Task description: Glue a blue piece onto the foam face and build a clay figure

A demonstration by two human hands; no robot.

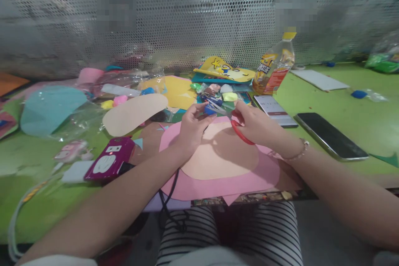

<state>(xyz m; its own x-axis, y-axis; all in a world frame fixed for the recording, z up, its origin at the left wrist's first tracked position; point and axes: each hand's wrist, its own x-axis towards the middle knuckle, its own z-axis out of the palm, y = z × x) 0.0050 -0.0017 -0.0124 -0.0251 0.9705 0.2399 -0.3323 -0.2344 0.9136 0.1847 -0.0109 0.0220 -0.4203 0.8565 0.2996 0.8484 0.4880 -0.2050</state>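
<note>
Pinches blue clay (210, 110) in left grip (193, 126) over far edge of pink paper (268, 174); clamps red-handled scissors (239, 131) in right grip (254, 121), pointing blades leftward at clay.

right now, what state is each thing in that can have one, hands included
Left hand: closed on blue piece
Right hand: closed on red-handled scissors
Red-handled scissors: held, blade opening unclear
Bottle: upright, yellow cap on
Phone beside bottle: screen lit
Black phone: screen dark
Pink sheet: flat, under cream sheet
Cream sheet: flat
</note>
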